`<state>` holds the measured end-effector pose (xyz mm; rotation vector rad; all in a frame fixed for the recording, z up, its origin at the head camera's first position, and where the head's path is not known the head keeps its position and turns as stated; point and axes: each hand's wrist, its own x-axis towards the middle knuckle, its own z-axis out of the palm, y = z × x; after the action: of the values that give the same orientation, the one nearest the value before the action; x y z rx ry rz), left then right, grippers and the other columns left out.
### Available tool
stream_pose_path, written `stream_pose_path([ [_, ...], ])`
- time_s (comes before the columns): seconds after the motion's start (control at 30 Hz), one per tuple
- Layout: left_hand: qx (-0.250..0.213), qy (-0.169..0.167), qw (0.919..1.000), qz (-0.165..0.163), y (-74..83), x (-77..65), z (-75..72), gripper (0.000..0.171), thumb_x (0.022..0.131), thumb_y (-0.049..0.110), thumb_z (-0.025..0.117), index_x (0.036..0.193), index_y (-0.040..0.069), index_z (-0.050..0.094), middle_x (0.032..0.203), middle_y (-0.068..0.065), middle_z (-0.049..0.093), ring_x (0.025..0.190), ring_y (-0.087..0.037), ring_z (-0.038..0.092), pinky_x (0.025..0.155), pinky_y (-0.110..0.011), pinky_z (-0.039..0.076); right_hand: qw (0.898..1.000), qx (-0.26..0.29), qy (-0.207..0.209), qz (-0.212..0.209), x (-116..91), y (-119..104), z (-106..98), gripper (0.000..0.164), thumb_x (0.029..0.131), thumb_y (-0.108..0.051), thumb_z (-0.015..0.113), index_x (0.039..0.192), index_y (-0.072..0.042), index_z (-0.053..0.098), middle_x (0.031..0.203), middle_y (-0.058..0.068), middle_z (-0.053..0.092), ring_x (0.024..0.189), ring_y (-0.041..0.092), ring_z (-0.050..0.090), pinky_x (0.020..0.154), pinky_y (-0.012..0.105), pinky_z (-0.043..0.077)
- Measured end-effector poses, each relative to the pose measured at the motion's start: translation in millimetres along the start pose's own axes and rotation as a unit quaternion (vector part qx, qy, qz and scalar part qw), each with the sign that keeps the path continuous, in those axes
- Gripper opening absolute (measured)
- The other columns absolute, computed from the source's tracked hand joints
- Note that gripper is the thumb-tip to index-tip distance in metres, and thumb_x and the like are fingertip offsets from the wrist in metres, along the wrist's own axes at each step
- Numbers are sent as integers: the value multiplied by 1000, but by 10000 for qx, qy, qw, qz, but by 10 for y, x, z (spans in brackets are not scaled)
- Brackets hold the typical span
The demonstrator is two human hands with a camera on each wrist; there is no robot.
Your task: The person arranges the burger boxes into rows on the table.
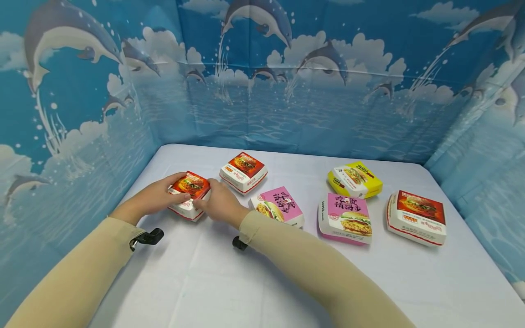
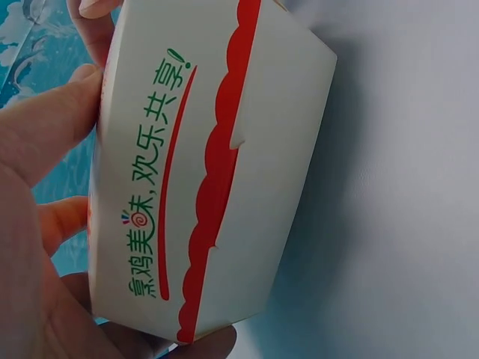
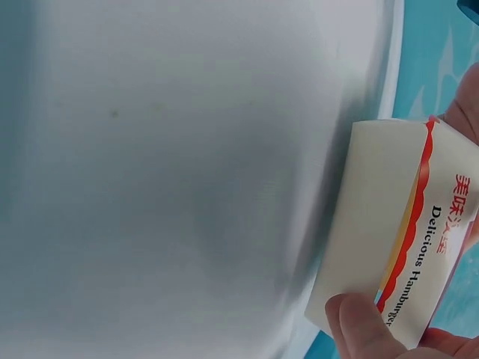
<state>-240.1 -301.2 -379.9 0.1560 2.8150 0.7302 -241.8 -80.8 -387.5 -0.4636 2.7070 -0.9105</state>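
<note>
At the left of the table, a white burger box with a red burger picture on its lid (image 1: 190,185) is held between both hands. My left hand (image 1: 155,197) grips it from the left, thumb across the lid's near edge. From the right, my right hand (image 1: 223,204) grips the opposite side. The left wrist view shows the box's side (image 2: 172,172) with green lettering and a red scalloped band, fingers around its far corner. In the right wrist view, the side marked "Delicious Hamburger" (image 3: 408,247) faces the camera, with fingertips (image 3: 359,321) pressed on its lower end.
Behind the right hand sits another red-topped box (image 1: 244,172). A pink box (image 1: 283,205) lies partly behind the right forearm. Farther right are a second pink box (image 1: 345,218), a yellow box (image 1: 356,179) and a red-topped box (image 1: 416,217). Dolphin-print curtains (image 1: 287,109) border the white table (image 1: 205,282).
</note>
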Motion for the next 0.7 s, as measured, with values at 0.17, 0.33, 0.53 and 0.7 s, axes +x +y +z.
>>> stream_pose_path([
  [0.17,-125,-13,9999,95,110,-76,17,94,96,64,66,168,18,26,164,-27,39,142,-47,46,113,-71,40,10000,59,37,35,-110,38,-92,82,99,-51,71,162,-12,37,158,8,51,140,21,53,117,39,48],
  [0.33,-149,-5,9995,273,215,-132,54,93,96,64,66,167,18,28,163,-25,42,141,-45,48,113,-68,41,10000,-63,15,29,-233,91,-185,82,98,-51,72,163,-15,38,160,9,49,141,23,53,116,42,49],
  [0.53,-209,-52,9990,383,340,-203,111,91,96,63,66,167,18,30,162,-23,44,139,-43,49,112,-67,43,9999,-94,-53,38,-362,153,-257,86,97,-51,73,165,-17,35,164,15,43,136,27,57,111,43,52],
  [0.7,-253,-101,9987,437,416,-246,175,91,96,62,67,166,18,31,162,-22,44,139,-41,50,112,-66,43,9999,-105,-110,-47,-441,219,-287,86,97,-51,73,165,-16,35,167,17,38,142,28,53,114,42,50],
])
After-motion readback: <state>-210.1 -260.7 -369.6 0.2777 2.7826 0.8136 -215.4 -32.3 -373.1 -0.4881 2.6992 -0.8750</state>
